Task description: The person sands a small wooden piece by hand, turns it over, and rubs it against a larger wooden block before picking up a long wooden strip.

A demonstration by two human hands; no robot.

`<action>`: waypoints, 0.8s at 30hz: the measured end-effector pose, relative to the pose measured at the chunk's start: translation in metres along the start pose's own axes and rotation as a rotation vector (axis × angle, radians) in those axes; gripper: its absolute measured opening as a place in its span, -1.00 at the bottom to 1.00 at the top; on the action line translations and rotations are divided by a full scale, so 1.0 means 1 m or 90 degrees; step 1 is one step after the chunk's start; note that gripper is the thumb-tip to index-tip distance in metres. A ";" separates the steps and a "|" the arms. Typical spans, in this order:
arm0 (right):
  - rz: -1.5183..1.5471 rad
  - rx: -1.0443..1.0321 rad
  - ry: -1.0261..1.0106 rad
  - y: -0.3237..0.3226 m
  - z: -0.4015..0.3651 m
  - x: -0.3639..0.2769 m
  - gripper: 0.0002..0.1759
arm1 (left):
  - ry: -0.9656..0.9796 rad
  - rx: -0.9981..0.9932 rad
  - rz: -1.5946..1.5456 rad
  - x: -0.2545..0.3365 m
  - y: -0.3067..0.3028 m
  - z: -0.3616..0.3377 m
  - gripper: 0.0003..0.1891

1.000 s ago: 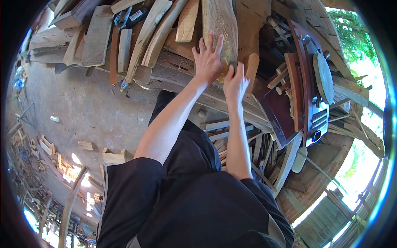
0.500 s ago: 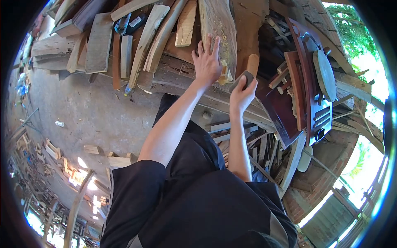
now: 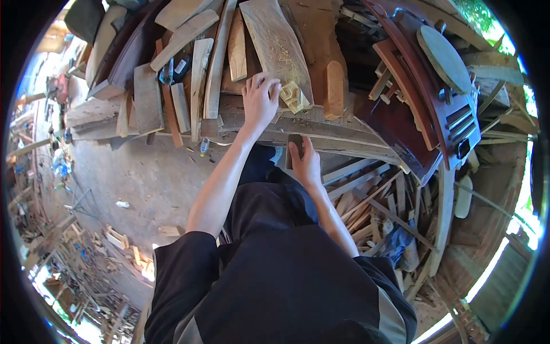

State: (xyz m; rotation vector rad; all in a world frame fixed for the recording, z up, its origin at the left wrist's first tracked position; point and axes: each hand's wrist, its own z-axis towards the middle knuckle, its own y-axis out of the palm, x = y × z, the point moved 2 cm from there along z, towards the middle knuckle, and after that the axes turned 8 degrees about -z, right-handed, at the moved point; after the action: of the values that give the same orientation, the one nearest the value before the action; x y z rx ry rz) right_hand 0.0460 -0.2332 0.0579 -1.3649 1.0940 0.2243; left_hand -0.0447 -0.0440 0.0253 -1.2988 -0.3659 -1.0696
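Note:
My right hand [image 3: 305,164] is wrapped round a dark, flat rectangular block [image 3: 295,143] and hangs in front of the bench edge, near my body. My left hand [image 3: 261,105] is above the bench edge, its fingers loosely bent and apart, with nothing visible in them; whether the fingertips touch the wood cannot be made out. Just right of it lies a small pale-yellow carved wood piece [image 3: 295,97], on the near end of a wide plank [image 3: 269,40] strewn with shavings. A rounded orange-brown wooden piece [image 3: 334,92] lies further right.
Several wood offcuts [image 3: 199,86] lie along the bench to the left, with a dark bottle [image 3: 182,65] among them. Dark red furniture parts [image 3: 424,86] lean at the right. Scrap sticks [image 3: 372,212] fill the floor below. A concrete floor [image 3: 143,178] stretches left.
My right hand has drawn the dark block back from beside the carved piece, toward my body. My left hand has come off the plank toward the left, its fingers now bent. The view has shifted.

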 end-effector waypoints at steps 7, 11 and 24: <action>-0.028 -0.008 -0.149 0.002 -0.009 -0.002 -0.62 | 0.007 -0.145 0.100 0.023 0.000 0.009 -0.36; -0.059 0.024 -0.180 -0.003 -0.013 0.000 -0.64 | -0.261 -0.258 -0.193 -0.010 0.015 0.018 -0.47; -0.073 0.043 -0.195 -0.024 -0.023 0.019 -0.66 | -0.168 -0.133 -0.397 0.066 -0.039 0.053 -0.62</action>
State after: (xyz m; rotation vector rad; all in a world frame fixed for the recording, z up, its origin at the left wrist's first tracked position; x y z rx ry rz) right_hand 0.0612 -0.2679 0.0637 -1.2792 0.7595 0.2985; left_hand -0.0249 -0.0205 0.1131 -1.5644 -0.9205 -1.4848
